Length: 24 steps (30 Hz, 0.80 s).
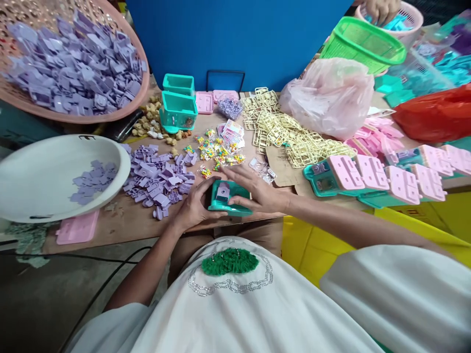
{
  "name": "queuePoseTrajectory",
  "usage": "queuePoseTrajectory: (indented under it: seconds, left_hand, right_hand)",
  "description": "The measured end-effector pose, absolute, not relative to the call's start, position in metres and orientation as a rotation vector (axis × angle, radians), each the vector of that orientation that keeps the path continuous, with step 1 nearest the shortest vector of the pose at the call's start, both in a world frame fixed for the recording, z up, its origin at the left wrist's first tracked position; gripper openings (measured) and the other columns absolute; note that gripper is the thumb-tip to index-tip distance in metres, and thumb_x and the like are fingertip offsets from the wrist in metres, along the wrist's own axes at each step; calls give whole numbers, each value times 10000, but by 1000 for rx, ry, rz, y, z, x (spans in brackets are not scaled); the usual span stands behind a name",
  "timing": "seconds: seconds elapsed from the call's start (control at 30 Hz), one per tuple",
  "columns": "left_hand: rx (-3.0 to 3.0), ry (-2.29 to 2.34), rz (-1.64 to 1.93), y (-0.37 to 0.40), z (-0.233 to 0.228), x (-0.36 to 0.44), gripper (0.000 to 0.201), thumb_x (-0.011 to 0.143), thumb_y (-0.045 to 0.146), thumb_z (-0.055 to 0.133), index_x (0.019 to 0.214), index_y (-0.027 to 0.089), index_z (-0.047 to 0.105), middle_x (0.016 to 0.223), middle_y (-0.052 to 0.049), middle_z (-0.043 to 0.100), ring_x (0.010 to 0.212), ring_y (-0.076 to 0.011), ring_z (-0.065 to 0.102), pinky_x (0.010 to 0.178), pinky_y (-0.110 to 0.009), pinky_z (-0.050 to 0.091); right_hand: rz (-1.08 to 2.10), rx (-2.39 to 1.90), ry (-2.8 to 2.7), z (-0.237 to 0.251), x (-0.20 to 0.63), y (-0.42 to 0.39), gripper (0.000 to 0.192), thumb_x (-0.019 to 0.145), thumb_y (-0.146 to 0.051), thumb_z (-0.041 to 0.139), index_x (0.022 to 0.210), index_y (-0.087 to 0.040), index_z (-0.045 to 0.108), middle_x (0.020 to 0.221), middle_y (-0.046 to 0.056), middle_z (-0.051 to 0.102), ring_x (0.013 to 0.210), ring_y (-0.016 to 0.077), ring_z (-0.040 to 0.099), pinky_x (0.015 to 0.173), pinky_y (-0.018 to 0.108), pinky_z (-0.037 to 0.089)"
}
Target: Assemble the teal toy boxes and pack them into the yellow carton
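A teal plastic toy box [235, 210] lies at the table's front edge, its open side up, with a light purple plastic part [222, 191] inside at the left. My left hand [198, 206] grips the box's left end, thumb along the near side and fingers at the far side. Over the right part of the box reaches my right hand [257, 190], its thumb inside near the purple part and its fingers stretched along the far rim. Just left of my left hand is a pile of loose purple parts [158, 174]. Small bags of colourful pieces [221, 152] lie beyond the box.
A white basin [62, 206] and a pink basket [143, 93] of purple parts stand left. Two teal boxes [179, 105] sit at the back. Cream sprue frames [283, 130], a plastic bag [327, 95] and pink-lidded teal boxes [401, 184] are right. Another person's hand [382, 10] is top right.
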<state>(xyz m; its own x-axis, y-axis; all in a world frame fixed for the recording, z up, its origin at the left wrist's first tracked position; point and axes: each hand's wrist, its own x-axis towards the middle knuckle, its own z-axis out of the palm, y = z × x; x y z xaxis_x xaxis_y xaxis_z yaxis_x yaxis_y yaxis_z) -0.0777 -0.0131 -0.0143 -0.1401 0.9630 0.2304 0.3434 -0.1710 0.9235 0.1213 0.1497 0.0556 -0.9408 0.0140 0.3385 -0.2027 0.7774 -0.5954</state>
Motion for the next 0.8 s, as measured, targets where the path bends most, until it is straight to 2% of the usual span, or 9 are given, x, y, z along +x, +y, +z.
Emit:
queuePoseTrajectory:
  seconds: [0.07,0.13,0.2,0.27,0.37,0.43,0.53,0.63,0.8]
  left_hand:
    - [1541,1478,1317,-13,-12,-76,1001,676,575,989,1513,211,577,1504,-178,659,1402,-385,636,1196,-528,531]
    - [1565,1481,1317,-13,-11,-76,1011,669,565,995,1519,214,576,1514,-179,654,1420,-379,627,1213,-520,518]
    - [1572,1527,1313,-13,-13,-76,1039,652,566,1003,1525,208,569,1506,-182,661,1421,-384,627,1220,-537,511]
    - [1575,1574,1305,-14,-16,-76,1062,629,565,1015,1523,207,568,1496,-185,668,1409,-394,638,1213,-555,517]
    - [1578,1624,1297,-16,-17,-72,1073,619,543,1026,1531,229,558,1504,-178,663,1401,-392,646,1198,-546,539]
    - [1583,1646,1292,-17,-14,-69,1057,638,524,1023,1537,233,548,1513,-177,656,1405,-385,645,1194,-528,548]
    - [1592,1666,1278,-18,-9,-65,1021,669,496,1015,1533,228,542,1510,-174,659,1411,-378,640,1199,-518,543]
    - [1581,1680,1266,-18,-8,-63,1009,682,476,1010,1536,236,530,1510,-162,657,1428,-375,625,1208,-522,532]
    - [1495,1633,1326,-18,-19,-62,1001,701,492,993,1544,240,516,1533,-159,633,1448,-377,604,1225,-521,510]
  right_hand:
    - [943,-61,-2555,55,124,142,792,1021,-568,669,1676,-198,421,1465,238,619,1321,335,612,1089,567,548]
    - [960,-119,-2522,57,124,135,683,1026,-550,672,1579,-167,555,1318,212,680,1170,304,666,987,503,593]
    - [987,-102,-2512,59,120,130,531,1077,-470,610,1489,-135,632,1239,199,700,1103,277,675,938,458,599]
    - [1005,-50,-2518,62,116,127,445,1107,-376,550,1458,-120,649,1237,201,699,1121,275,667,945,451,593]
    - [972,-45,-2531,65,115,123,454,1098,-306,545,1512,-131,604,1283,210,676,1165,286,652,975,466,588]
    - [905,-111,-2517,65,117,120,477,1083,-305,579,1534,-150,586,1281,204,668,1147,284,651,961,464,594]
    - [844,-143,-2511,66,118,116,408,1077,-292,599,1461,-170,655,1224,186,682,1099,275,648,932,459,593]
    - [854,-90,-2541,67,115,119,349,1090,-252,552,1385,-160,714,1200,191,695,1078,276,631,934,474,578]
    - [895,-14,-2544,65,113,130,348,1098,-297,557,1380,-195,733,1193,168,710,1078,270,632,960,475,564]
